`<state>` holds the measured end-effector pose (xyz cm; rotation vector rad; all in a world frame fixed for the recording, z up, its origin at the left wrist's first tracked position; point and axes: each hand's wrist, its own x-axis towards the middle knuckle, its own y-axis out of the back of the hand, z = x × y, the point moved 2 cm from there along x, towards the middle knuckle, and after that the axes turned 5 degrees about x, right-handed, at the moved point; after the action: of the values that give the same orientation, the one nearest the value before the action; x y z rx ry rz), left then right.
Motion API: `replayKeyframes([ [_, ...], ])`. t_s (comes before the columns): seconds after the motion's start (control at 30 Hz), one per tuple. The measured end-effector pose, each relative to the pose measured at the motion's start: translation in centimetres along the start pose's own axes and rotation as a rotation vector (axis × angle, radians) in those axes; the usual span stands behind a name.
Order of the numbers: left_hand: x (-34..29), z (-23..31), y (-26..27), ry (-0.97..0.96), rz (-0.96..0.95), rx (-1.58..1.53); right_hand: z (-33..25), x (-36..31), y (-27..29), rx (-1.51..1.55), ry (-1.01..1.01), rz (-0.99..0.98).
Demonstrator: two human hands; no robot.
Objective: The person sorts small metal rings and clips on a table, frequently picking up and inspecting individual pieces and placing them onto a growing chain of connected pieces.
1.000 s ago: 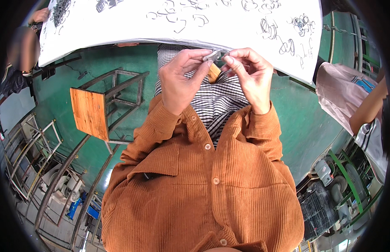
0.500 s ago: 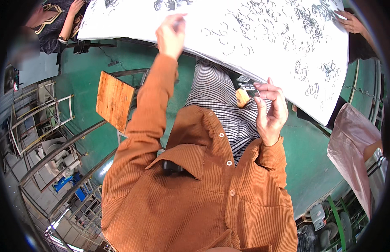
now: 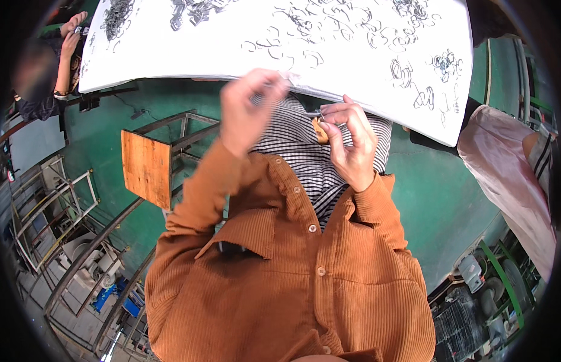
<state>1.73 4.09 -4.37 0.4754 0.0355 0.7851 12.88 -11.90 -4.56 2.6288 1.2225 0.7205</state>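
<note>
My left hand (image 3: pixel 247 111) is raised just in front of the table's near edge, its fingers smeared by motion, so what it holds, if anything, does not show. Close to its right, my right hand (image 3: pixel 354 143) is closed in a pinch, thumb against index finger. Something small and dark shows at those fingertips, too small to name. Just below them lies a yellowish wooden piece (image 3: pixel 320 131) over my checked garment (image 3: pixel 286 130). Many thin, dark curved strips (image 3: pixel 410 71) are scattered on the white tabletop (image 3: pixel 190 57).
A heap of dark pieces (image 3: pixel 196 12) lies far left on the table. To my left stands a wooden-topped stool (image 3: pixel 146 169) beside metal frames. Another person's hand (image 3: pixel 69 42) is at the table's far left; pink cloth (image 3: pixel 503 175) drapes at right.
My left hand has drawn back from over the table toward my right hand. The right hand has shifted left, still pinched. The view has turned, and the person at far right has mostly left it.
</note>
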Motion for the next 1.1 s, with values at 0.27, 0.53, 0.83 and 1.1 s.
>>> replayKeyframes([
  [0.27,-4.7,1.6,-3.9,0.139,0.105,-0.327,0.6,-0.5,-0.5,-0.063,0.006,-0.013],
  [0.53,-4.9,1.9,-3.2,-0.048,-0.024,-0.045,0.7,-1.0,-0.7,-0.136,0.029,-0.035],
  [0.83,-5.4,2.4,-2.9,-0.058,0.018,-0.104,5.5,7.9,-1.9,-0.206,0.030,-0.007],
  [1.1,-5.6,2.9,-2.4,-0.041,0.040,-0.102,9.8,12.9,-6.2,-0.820,0.098,-0.287],
])
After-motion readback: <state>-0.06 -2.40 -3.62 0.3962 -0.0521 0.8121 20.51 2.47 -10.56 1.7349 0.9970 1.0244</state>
